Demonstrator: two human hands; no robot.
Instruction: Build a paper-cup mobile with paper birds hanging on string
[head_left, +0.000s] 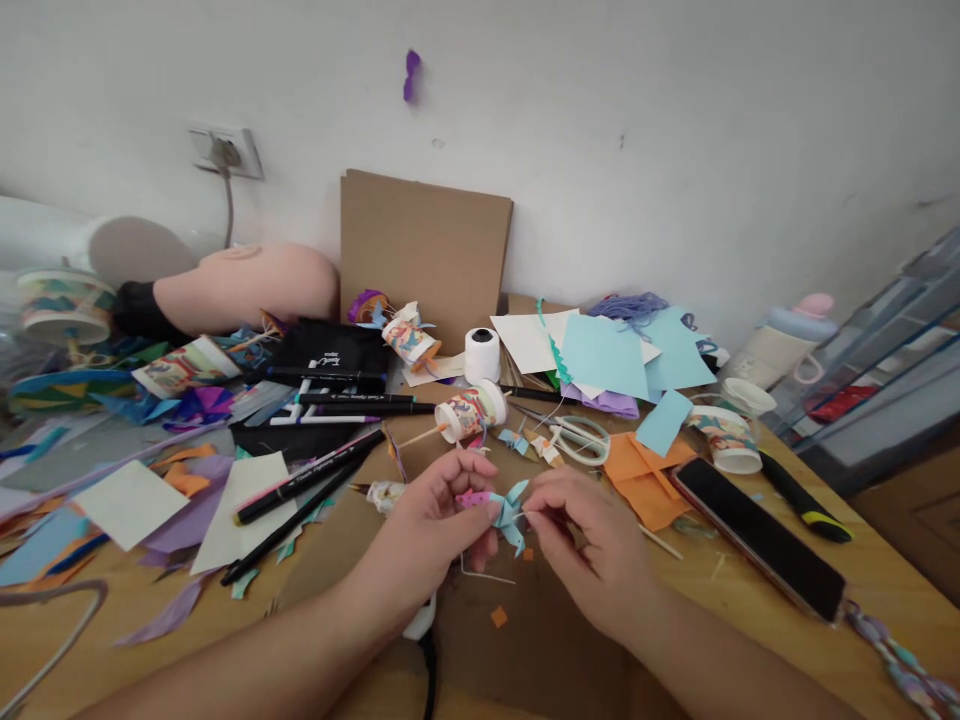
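My left hand (435,520) is closed in a pinch on a small paper pinwheel (501,510) with pink and light-blue blades, held just above the wooden table (750,640). My right hand (589,530) meets it from the right, its fingers pinched at the pinwheel's blue blade; a thin white thread or wire hangs below the pinwheel. Just beyond my hands lies a patterned paper cup on a stick (469,412).
Black markers (300,490) lie to the left among paper scraps. White scissors (581,438), orange paper (641,475), a black phone (757,535), a thread spool (481,355), blue sheets (622,355), another paper cup (727,440) and a cardboard sheet (424,250) crowd the table.
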